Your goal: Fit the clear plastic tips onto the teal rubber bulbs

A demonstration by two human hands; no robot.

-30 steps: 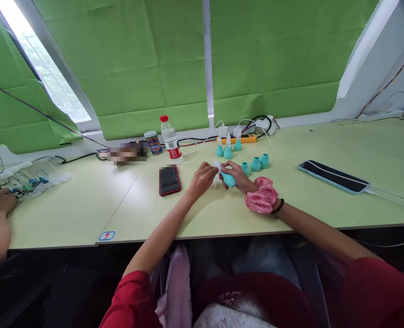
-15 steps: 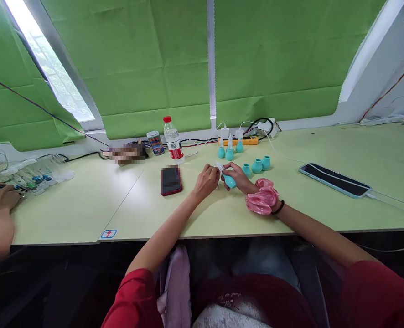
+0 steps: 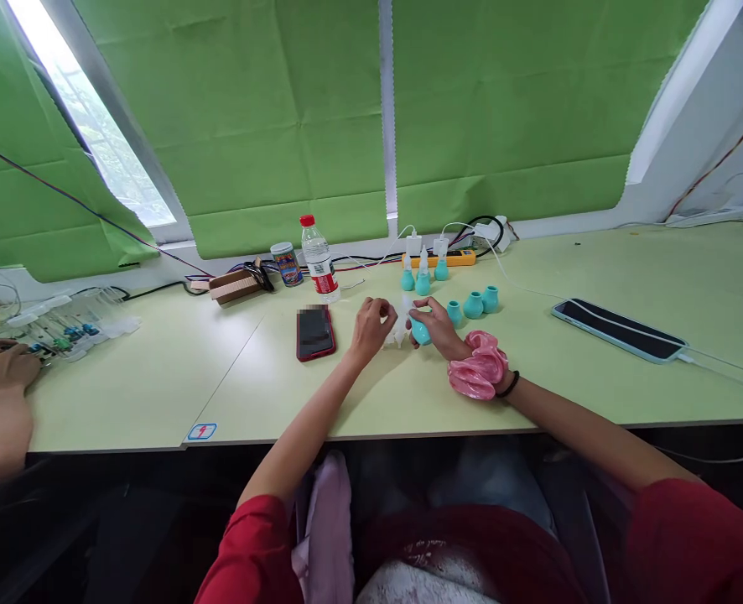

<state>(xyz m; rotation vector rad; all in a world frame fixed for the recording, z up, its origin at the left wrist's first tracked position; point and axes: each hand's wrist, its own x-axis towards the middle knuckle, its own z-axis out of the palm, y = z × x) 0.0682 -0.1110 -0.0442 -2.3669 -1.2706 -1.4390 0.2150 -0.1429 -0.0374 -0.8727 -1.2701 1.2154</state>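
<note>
A teal squeeze bulb (image 3: pixel 420 330) with a translucent white nozzle pointing up is in my right hand (image 3: pixel 438 325), whose fingers wrap round it. Just left of it, my left hand (image 3: pixel 370 329) is closed in a pinch, apart from the bulb; anything between its fingertips is too small to tell. Small translucent white pieces (image 3: pixel 399 337) lie on the table below and between both hands. Several bare teal bulbs (image 3: pixel 473 304) sit right of my right hand. Farther back stand three teal bulbs (image 3: pixel 423 283) with white nozzles fitted.
A red-cased phone (image 3: pixel 315 332) lies left of my hands, with a water bottle (image 3: pixel 319 262), a can (image 3: pixel 287 263) and a cardboard box (image 3: pixel 238 287) behind. An orange power strip (image 3: pixel 459 258), a charging phone (image 3: pixel 620 330) and cables occupy the right. Another person's hand (image 3: pixel 7 367) is at far left.
My left hand has drawn back left from the nozzle, leaving a gap. The bulb in my right hand has turned more upright. White pieces on the table now show more.
</note>
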